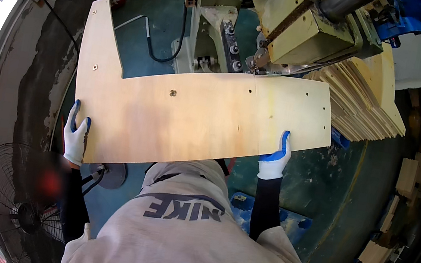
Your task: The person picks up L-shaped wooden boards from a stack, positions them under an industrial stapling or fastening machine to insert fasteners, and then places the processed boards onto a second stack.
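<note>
A large L-shaped plywood panel [197,113] lies across in front of me, pale, with several small holes and metal inserts in its face. Its narrow arm points away at the left. My left hand [76,135], in a white glove with blue coating, grips the panel's left edge near the lower corner. My right hand [276,158], gloved alike, clasps the near edge toward the right, thumb on top; the fingers beneath are hidden. The panel's far edge meets the head of a green-grey machine [312,43], by a small metal wheel [259,59].
Stacked plywood pieces [361,100] stand right of the machine. A wire-cage fan [27,212] is at lower left, beside the wall and windows. A blue footboard [289,224] lies on the green floor at right. Wood offcuts [375,254] line the far right. A black cable [170,56] loops behind the panel.
</note>
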Demonstrator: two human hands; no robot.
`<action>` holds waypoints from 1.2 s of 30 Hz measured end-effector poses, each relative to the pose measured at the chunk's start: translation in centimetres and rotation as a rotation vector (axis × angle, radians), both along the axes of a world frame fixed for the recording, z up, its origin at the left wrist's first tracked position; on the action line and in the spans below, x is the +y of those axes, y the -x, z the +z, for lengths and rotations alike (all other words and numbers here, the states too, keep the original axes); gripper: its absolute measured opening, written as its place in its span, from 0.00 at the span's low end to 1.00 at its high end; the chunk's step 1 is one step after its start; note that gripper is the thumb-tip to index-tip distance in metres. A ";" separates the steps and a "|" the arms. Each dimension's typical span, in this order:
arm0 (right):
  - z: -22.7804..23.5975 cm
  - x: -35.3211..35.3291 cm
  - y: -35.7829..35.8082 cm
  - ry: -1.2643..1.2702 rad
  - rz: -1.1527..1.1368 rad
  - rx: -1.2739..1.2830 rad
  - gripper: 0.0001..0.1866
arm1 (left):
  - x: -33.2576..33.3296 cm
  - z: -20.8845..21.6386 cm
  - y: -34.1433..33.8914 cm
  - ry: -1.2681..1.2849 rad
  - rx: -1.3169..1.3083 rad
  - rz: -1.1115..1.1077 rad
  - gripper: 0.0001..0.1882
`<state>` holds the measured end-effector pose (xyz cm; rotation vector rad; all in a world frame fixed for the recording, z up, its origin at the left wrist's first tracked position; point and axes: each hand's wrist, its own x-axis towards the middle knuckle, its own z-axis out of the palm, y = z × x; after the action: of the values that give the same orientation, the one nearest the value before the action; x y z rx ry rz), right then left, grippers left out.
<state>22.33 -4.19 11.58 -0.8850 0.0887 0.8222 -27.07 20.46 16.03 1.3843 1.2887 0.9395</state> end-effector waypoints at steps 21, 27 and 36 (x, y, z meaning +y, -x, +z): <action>-0.4 5.0 -1.3 -0.006 -0.020 -0.022 0.25 | 5.6 1.0 -0.6 0.009 0.183 -0.057 0.37; -0.9 4.7 -1.6 -0.059 -0.015 -0.046 0.25 | 5.9 1.6 -1.6 0.039 0.132 -0.049 0.37; -2.7 4.6 -2.4 -0.082 -0.017 -0.020 0.27 | 6.1 1.9 -1.8 0.086 0.227 -0.072 0.37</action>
<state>24.69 0.38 8.92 -0.8143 0.0451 0.7955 -25.24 26.60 17.92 1.4915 1.4199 0.6843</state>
